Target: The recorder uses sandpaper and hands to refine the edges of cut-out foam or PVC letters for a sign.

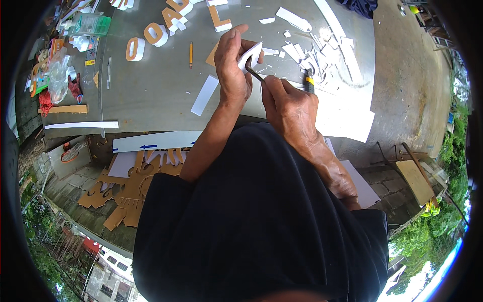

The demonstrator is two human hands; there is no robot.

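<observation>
Above the metal table, my left hand [233, 68] is closed around a small white hollow piece [256, 51], tilted, with an opening facing my right side. My right hand [293, 103] grips a thin dark metal tool [256, 75], whose tip reaches into that opening. The tool's handle is hidden inside my fingers, so its exact kind does not show. Just beyond my left hand stands a brown-faced, white-sided letter-shaped block [220, 20]. A cutter knife with a black and yellow handle [309, 83] lies beside my right hand.
White offcuts [329, 55] are heaped at the right. A pencil [190, 55] and a white strip [205, 95] lie left of my hands, with more letter-shaped blocks [155, 35] farther off. A green-liquid bottle [90, 24] stands far left. Brown cut-out sheets [128, 183] sit below the table edge.
</observation>
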